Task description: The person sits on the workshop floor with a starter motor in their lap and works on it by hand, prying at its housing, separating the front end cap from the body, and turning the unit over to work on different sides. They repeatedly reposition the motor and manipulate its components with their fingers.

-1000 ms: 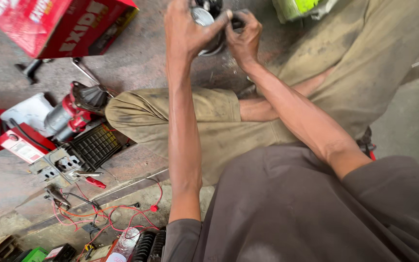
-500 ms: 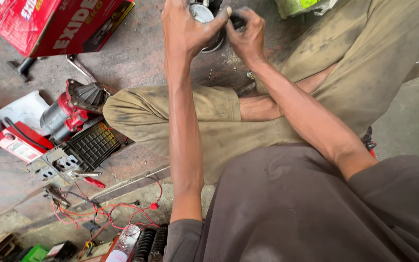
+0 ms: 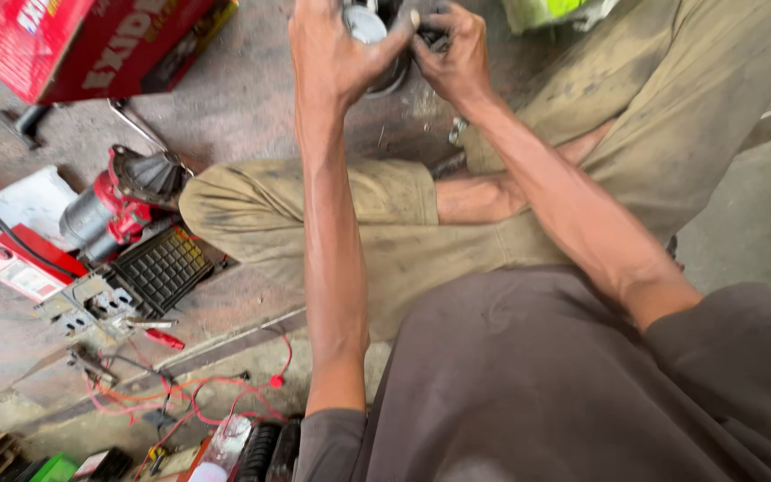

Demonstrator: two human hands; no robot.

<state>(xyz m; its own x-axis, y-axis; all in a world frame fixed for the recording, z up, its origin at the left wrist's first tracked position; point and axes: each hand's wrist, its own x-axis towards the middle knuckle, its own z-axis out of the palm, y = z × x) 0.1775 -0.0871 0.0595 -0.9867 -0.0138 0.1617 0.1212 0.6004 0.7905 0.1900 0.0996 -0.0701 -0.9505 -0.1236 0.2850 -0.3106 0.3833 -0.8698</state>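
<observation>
Up at the top edge of the view, both hands meet over a round metal part [image 3: 369,27] with a pale, shiny face, held above the concrete floor [image 3: 252,107] in front of the person's folded legs. The left hand [image 3: 336,54] wraps around the part from its left side, fingers curled over the rim and thumb stretched across toward the other hand. The right hand [image 3: 457,58] is clenched around a small dark piece [image 3: 435,37] at the part's right edge, thumb and fingertips pinched together on it; what that piece is cannot be told, since the frame cuts off much of it. Both forearms reach straight out from a dark grey shirt, over olive trousers [image 3: 385,223] smeared with grime. To the left on the floor lies a red and silver motor unit [image 3: 113,205], just beside a black keypad-like grid [image 3: 162,268] and a grey switch plate [image 3: 82,308]. A red cardboard box [image 3: 82,40] sits in the upper left corner. Lower down, thin red wires [image 3: 216,393] tangle loosely near a small red-handled tool [image 3: 164,339].
</observation>
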